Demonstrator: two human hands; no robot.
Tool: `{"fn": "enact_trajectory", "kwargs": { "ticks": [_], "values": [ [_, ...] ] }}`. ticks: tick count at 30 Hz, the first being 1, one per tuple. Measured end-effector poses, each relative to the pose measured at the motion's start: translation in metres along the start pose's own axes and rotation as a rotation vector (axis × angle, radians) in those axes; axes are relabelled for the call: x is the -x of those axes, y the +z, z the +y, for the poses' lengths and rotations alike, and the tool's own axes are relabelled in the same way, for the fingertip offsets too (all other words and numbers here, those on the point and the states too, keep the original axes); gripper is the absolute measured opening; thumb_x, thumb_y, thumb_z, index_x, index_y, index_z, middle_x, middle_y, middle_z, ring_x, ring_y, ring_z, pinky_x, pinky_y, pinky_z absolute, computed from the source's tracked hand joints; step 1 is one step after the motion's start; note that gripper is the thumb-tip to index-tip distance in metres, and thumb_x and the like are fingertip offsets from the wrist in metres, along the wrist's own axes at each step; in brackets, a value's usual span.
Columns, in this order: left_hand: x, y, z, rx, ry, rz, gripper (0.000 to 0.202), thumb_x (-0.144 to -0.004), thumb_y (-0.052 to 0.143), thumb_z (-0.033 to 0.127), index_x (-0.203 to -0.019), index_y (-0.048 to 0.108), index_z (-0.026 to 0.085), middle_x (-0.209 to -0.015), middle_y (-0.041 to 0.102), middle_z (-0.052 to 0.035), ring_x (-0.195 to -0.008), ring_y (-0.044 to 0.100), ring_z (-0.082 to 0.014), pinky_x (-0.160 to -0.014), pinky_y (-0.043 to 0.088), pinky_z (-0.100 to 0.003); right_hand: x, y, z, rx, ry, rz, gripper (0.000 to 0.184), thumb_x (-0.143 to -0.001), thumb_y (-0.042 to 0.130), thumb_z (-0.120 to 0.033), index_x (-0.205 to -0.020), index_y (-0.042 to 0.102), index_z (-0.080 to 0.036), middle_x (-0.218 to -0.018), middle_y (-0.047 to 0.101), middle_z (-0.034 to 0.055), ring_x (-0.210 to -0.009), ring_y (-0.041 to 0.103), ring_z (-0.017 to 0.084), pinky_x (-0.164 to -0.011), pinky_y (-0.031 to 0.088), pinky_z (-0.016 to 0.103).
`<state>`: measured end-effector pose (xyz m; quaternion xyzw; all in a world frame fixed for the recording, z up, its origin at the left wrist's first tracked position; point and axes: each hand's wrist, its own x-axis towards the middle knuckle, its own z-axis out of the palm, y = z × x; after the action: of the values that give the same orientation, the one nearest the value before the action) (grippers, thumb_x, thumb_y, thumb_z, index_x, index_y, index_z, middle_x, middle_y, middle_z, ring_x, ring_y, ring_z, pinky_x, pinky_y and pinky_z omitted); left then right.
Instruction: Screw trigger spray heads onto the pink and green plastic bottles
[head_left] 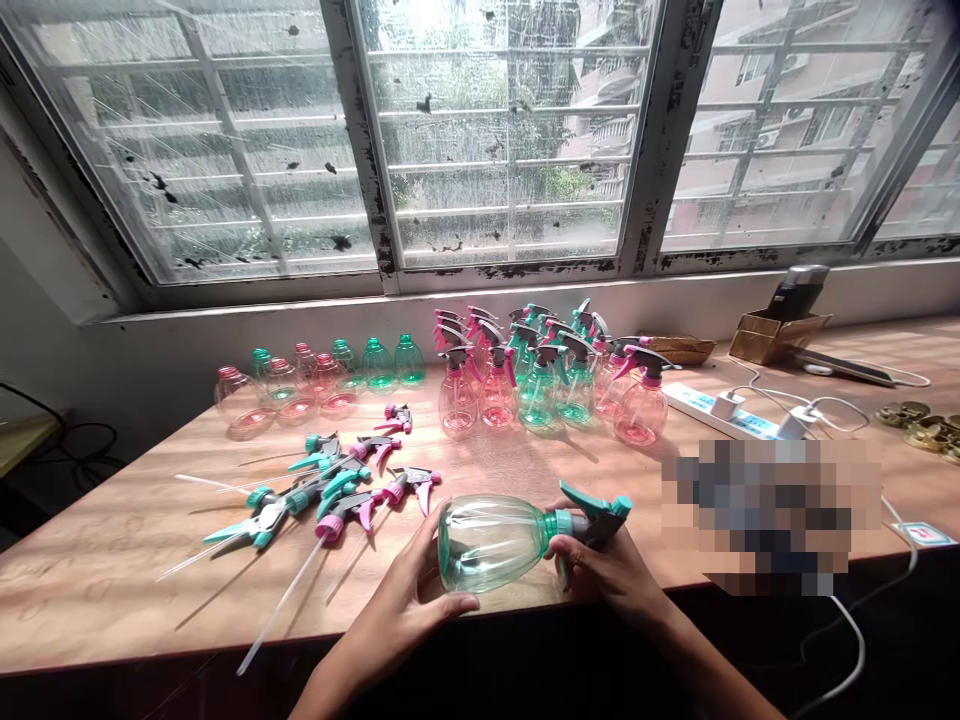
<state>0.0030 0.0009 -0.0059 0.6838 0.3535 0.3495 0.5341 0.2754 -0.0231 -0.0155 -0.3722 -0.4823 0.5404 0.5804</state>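
A clear green spray bottle (pixel 491 545) lies on its side in the air above the table's front edge, its base to the left. My left hand (pixel 424 585) is wrapped around the base end. At the neck, my right hand (pixel 600 570) grips the green collar and the grey and green trigger head (pixel 600 512), thumb on the collar. Some of the right fingers are hidden behind the head. To the left lie several loose trigger heads with dip tubes, green ones (pixel 270 515) and pink ones (pixel 345 515).
Several assembled spray bottles (pixel 540 390) stand at the back middle. Open pink and green bottles (pixel 281 385) are grouped at the back left. A white power strip (pixel 724 412) with cables, a cardboard box (pixel 772 335) and brass-coloured pieces (pixel 930 430) are on the right. A blurred patch covers the right front.
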Motion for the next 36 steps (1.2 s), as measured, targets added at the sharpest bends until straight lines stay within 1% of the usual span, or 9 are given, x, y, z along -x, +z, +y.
{"fn": "enact_trajectory", "kwargs": {
  "ticks": [5,10,13,16,19,22,29,32,36],
  "values": [
    [0.0,0.002,0.001,0.001,0.004,0.015,0.091,-0.083,0.08,0.038,-0.158,0.028,0.032,-0.165,0.031,-0.0081,-0.15,0.03,-0.037,-0.123,0.028,-0.054,-0.001,0.001,0.002,0.0,-0.013,0.018,0.05,-0.072,0.086,-0.051,-0.106,0.065,-0.02,-0.065,0.07,-0.0007,-0.045,0.061,0.014,-0.044,0.05,0.025],
    [0.001,0.001,-0.002,0.007,0.041,-0.005,0.098,-0.086,0.078,0.032,-0.16,0.014,0.037,-0.163,0.034,-0.01,-0.146,0.038,-0.0361,-0.119,0.035,-0.051,-0.002,-0.001,0.004,0.027,-0.013,0.011,0.045,-0.076,0.083,-0.053,-0.101,0.066,-0.019,-0.066,0.071,0.0005,-0.043,0.061,0.014,-0.044,0.051,0.026],
    [0.0,0.003,-0.004,0.036,0.078,-0.025,0.093,-0.092,0.071,0.031,-0.16,0.008,0.04,-0.167,0.022,-0.0093,-0.142,0.044,-0.0334,-0.115,0.042,-0.047,-0.002,-0.002,0.002,0.05,0.001,0.004,0.044,-0.078,0.081,-0.054,-0.099,0.065,-0.018,-0.066,0.072,0.0012,-0.042,0.062,0.014,-0.044,0.051,0.026],
    [0.001,0.002,-0.007,0.032,0.109,-0.041,0.089,-0.095,0.067,0.033,-0.16,0.006,0.04,-0.171,0.007,-0.0066,-0.146,0.038,-0.034,-0.116,0.041,-0.046,-0.001,-0.002,0.001,0.042,0.031,0.003,0.044,-0.078,0.081,-0.054,-0.098,0.063,-0.018,-0.065,0.072,0.0015,-0.044,0.063,0.016,-0.045,0.052,0.028],
    [0.001,0.0,-0.009,-0.007,0.077,-0.044,0.099,-0.088,0.075,0.034,-0.161,0.008,0.037,-0.171,0.01,-0.0065,-0.149,0.032,-0.0359,-0.12,0.035,-0.05,-0.001,-0.001,0.002,0.012,0.044,0.018,0.044,-0.077,0.082,-0.052,-0.098,0.063,-0.018,-0.064,0.071,0.001,-0.048,0.065,0.017,-0.049,0.054,0.029],
    [0.002,-0.002,-0.009,-0.013,0.053,-0.051,0.094,-0.088,0.075,0.036,-0.16,0.015,0.035,-0.17,0.016,-0.006,-0.151,0.029,-0.0356,-0.123,0.028,-0.051,-0.002,-0.001,0.006,-0.02,0.05,0.029,0.045,-0.074,0.085,-0.052,-0.096,0.064,-0.018,-0.062,0.069,-0.0009,-0.048,0.063,0.016,-0.051,0.054,0.029],
    [0.001,0.001,-0.01,0.055,0.085,-0.057,0.087,-0.094,0.068,0.036,-0.159,0.01,0.042,-0.17,0.012,-0.0061,-0.146,0.038,-0.036,-0.116,0.041,-0.05,-0.002,-0.004,0.006,-0.034,0.064,0.009,0.043,-0.077,0.083,-0.051,-0.097,0.061,-0.02,-0.057,0.066,-0.0038,-0.044,0.061,0.014,-0.045,0.049,0.025],
    [0.001,0.001,-0.012,0.088,0.088,-0.064,0.089,-0.094,0.069,0.035,-0.159,0.009,0.043,-0.17,0.015,-0.0069,-0.147,0.037,-0.0359,-0.116,0.04,-0.051,-0.001,-0.005,0.005,-0.037,0.065,-0.005,0.043,-0.079,0.082,-0.05,-0.099,0.059,-0.02,-0.06,0.068,-0.0026,-0.044,0.062,0.015,-0.046,0.05,0.027],
    [0.001,0.001,-0.011,0.129,0.059,-0.06,0.103,-0.086,0.078,0.028,-0.159,0.007,0.044,-0.171,0.008,-0.0045,-0.151,0.027,-0.0369,-0.12,0.034,-0.054,-0.001,-0.004,0.005,-0.016,0.056,-0.025,0.04,-0.079,0.082,-0.049,-0.095,0.062,-0.018,-0.057,0.064,-0.0043,-0.044,0.057,0.012,-0.044,0.047,0.024]
  ]
}}
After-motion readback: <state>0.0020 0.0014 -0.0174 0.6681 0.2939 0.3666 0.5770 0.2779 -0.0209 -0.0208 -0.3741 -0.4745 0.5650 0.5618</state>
